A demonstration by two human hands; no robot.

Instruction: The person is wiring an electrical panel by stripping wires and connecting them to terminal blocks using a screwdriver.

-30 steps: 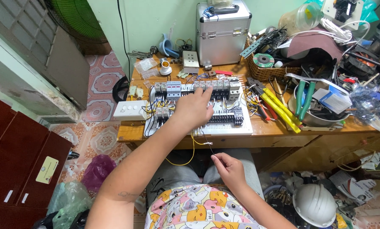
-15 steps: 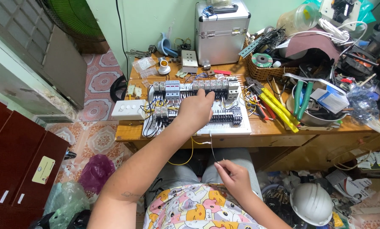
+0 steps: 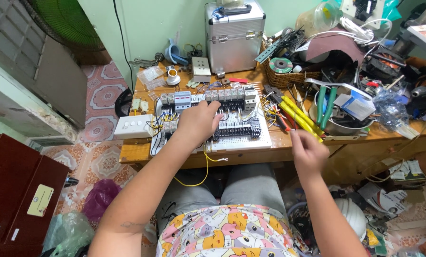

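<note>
Wiring board [image 3: 241, 138] white, breaker-lined, yellow wire [image 3: 204, 166] dangling; left hand [image 3: 198, 121] on it

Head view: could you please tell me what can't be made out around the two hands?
- Left hand covers part of the white wiring panel; what its fingers touch is hidden.
- Right hand is motion-blurred; any grip is unclear.
- Yellow wire end disappears under the desk.

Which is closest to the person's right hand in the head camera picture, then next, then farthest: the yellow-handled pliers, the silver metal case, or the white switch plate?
Measured from the right hand:
1. Yellow-handled pliers, just above the hand on the desk.
2. Silver metal case, at the back of the desk, up and to the left.
3. White switch plate, at the desk's far left edge, beyond the left hand.
</note>
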